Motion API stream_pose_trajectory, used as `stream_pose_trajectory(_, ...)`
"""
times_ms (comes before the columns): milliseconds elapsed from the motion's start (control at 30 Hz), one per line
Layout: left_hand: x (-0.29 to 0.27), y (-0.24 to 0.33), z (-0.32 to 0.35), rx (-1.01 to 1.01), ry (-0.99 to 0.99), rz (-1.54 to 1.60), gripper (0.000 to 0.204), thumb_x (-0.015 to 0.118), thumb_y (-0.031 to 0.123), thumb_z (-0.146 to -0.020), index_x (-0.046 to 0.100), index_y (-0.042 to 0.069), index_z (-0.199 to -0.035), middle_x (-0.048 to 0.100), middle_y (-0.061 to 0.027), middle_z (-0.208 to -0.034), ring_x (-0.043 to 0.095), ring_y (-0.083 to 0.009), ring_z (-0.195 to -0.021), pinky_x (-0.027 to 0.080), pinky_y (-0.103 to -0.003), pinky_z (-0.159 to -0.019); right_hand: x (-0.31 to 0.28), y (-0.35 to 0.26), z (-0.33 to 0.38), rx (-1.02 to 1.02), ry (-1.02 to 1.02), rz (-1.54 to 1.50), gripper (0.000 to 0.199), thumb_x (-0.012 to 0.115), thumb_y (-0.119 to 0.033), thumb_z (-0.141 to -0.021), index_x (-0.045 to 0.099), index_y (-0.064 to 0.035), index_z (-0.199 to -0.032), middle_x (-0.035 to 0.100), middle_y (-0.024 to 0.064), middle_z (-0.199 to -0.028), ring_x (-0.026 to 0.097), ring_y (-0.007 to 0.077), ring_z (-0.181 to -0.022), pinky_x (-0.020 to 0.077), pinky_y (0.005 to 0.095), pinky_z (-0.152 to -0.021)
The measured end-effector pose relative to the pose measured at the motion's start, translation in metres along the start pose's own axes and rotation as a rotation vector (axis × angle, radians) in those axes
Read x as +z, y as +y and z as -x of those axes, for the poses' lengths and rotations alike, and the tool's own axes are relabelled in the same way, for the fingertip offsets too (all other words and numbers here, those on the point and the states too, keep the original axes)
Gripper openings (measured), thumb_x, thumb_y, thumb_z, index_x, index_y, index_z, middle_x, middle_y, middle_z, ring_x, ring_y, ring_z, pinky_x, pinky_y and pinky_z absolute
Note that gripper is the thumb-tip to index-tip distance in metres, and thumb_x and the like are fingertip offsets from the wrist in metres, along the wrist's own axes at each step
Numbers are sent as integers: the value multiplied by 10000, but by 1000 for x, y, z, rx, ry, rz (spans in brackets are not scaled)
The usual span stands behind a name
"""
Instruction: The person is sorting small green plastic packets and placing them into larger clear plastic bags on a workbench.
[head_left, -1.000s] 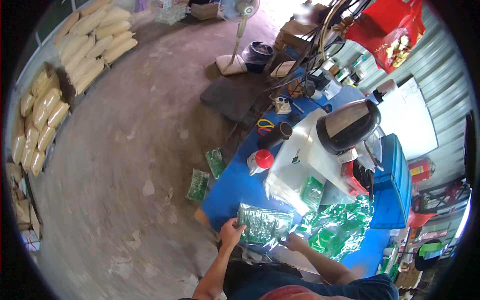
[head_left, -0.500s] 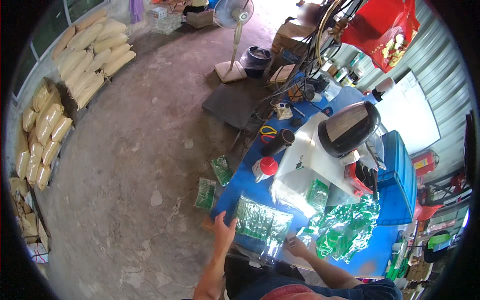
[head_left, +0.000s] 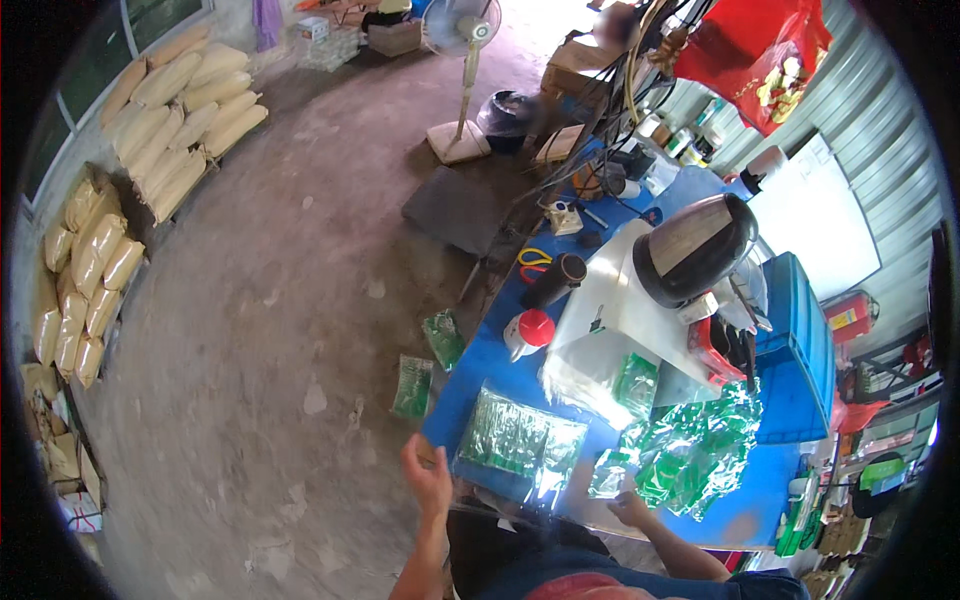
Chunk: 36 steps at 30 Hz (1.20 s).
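Observation:
A clear plastic sheet of green-printed packets (head_left: 520,435) lies flat at the near left of the blue table (head_left: 490,352). My left hand (head_left: 428,475) is beside its left edge, at the table's corner, with thumb and fingers apart and nothing seen in them. To the right of the sheet, my right hand (head_left: 630,510) is low over the table's near edge, its fingers partly spread. Just beyond it lies a clear packet (head_left: 610,475), next to a shiny heap of green-and-clear packets (head_left: 690,455). Whether the right fingertips touch the packet is hard to see.
A red-capped white bottle (head_left: 527,334), a dark tumbler (head_left: 553,281) and an electric kettle (head_left: 695,250) stand farther back. A blue crate (head_left: 795,350) is at the right. Two green packets (head_left: 412,386) lie off the table's left edge. A fan (head_left: 463,80) stands beyond.
My left hand has moved left and down, away from the sheet's edge. My right hand has shifted right, from beside the sheet to the clear packet near the heap.

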<state>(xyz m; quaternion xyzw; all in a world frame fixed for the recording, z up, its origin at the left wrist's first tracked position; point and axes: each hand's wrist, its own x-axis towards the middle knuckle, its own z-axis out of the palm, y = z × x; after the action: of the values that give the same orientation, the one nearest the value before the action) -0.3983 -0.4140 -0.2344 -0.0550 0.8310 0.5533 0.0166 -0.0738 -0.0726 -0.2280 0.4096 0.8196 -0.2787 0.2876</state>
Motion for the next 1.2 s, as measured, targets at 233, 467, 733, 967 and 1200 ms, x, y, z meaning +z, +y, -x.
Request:
stream_pose_trajectory(233,-53,-129,60,-534,151,106,667,680,173,-893,364,-29,-1446,403,-223,-1468,431,-358,-1327,353,-433,-1102,79,134,-29,-260,-331,-51,561,736,-481,-851,675,42,-1044,720,172,-814,693,211,-685,558,326,-645)
stream_pose_trajectory(467,-112,-307,211,-1134,140,43,560,606,337,-886,529,11,-1336,618,-171,-1228,627,-344,-981,509,-453,-777,68,83,28,277,-406,-406,456,682,-421,-910,682,19,-1025,705,119,-800,686,195,-682,556,333,-599)
stream_pose_trajectory(733,-157,-336,112,-1138,-264,-164,344,729,300,-827,657,17,-1008,643,-107,-752,609,-300,-657,505,-446,-600,87,-6,72,502,-472,-408,399,648,-351,-925,630,-30,-1162,701,113,-1089,688,272,-981,580,444,-822)
stream_pose_trajectory(967,-168,-264,-11,-643,-887,-320,513,695,529,-817,767,62,-1017,743,-123,-1010,686,-263,-958,505,-367,-858,162,-47,69,358,-424,-313,353,643,-373,-913,714,-158,-1184,739,97,-1000,694,213,-917,543,352,-891)
stream_pose_trajectory(1200,-144,-169,-28,-173,-1557,-489,289,712,358,-846,779,117,-990,751,-73,-958,701,-206,-851,525,-327,-755,168,-66,83,123,-278,-136,345,555,-419,-940,730,-189,-1129,708,64,-1146,677,279,-1015,530,401,-921)
